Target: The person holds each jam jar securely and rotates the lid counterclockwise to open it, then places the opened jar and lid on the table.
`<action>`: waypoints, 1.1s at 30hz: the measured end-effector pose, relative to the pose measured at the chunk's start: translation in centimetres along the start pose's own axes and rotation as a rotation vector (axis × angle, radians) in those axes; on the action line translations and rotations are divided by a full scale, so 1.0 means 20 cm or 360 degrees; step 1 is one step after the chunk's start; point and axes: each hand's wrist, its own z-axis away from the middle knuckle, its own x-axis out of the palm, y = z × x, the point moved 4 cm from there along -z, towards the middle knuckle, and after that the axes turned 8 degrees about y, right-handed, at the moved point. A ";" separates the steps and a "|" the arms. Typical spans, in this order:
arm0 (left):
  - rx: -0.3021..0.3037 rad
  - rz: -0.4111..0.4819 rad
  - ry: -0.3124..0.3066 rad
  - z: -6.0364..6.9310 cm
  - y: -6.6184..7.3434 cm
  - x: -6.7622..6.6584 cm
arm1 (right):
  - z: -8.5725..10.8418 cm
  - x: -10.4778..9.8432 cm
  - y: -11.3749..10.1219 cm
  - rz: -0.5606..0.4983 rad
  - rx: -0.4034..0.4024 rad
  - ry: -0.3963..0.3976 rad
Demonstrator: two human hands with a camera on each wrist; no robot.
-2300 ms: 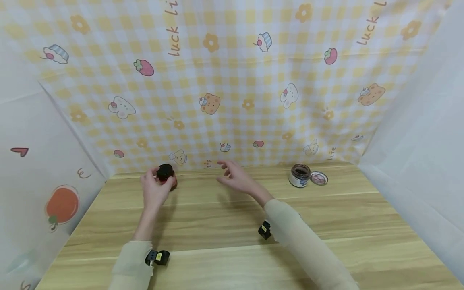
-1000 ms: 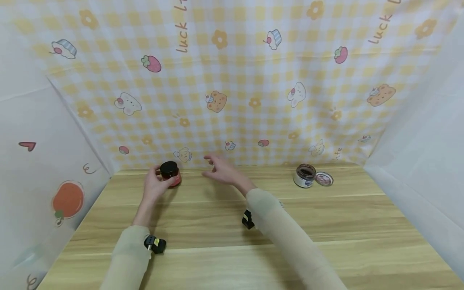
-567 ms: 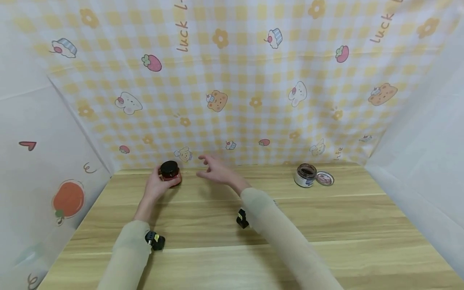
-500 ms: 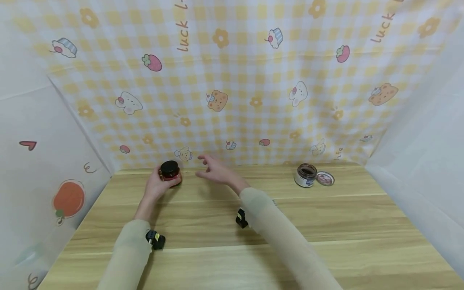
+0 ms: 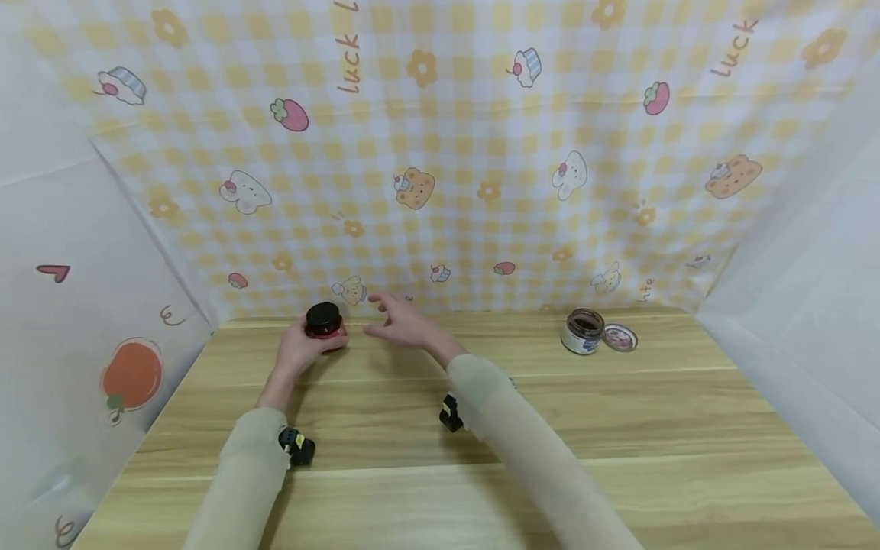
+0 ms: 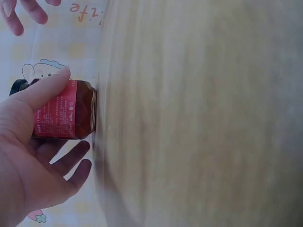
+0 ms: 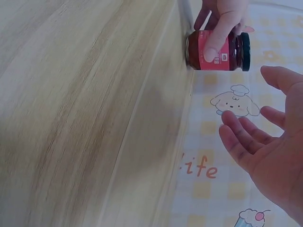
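At the back left of the table, my left hand [image 5: 297, 347] grips a jar [image 5: 326, 327] with a black lid and a red label. The left wrist view shows the thumb across the label of the jar [image 6: 61, 111] and the left hand's fingers [image 6: 78, 161] curled behind it; the jar stands upright on the wood. My right hand [image 5: 406, 322] hovers to the right of the jar, fingers relaxed and apart, touching nothing. In the right wrist view the right hand [image 7: 270, 137] faces the lidded jar [image 7: 222, 56] with a gap between.
At the back right stands an uncapped jar [image 5: 581, 336] with dark contents and a white label, its lid [image 5: 620, 338] lying beside it. A checked cloth [image 5: 467, 137] hangs behind the wooden table [image 5: 385, 496], with white sheets at both sides.
My right hand has moved left, nearer to the lidded jar. The left hand keeps its hold, its thumb now lower along the label. The view has shifted slightly.
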 end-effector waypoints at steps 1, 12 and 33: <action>-0.0007 0.0008 0.0005 0.00 0.00 0.00 | 0.00 0.00 0.00 0.0009 -0.0003 -0.0002; 0.0233 -0.0219 0.0103 0.00 0.08 -0.01 | -0.07 -0.03 -0.06 0.0057 -0.0059 0.0007; 0.0505 -0.0313 0.0108 0.11 0.29 -0.04 | -0.08 0.01 -0.13 0.0033 -0.0259 0.0077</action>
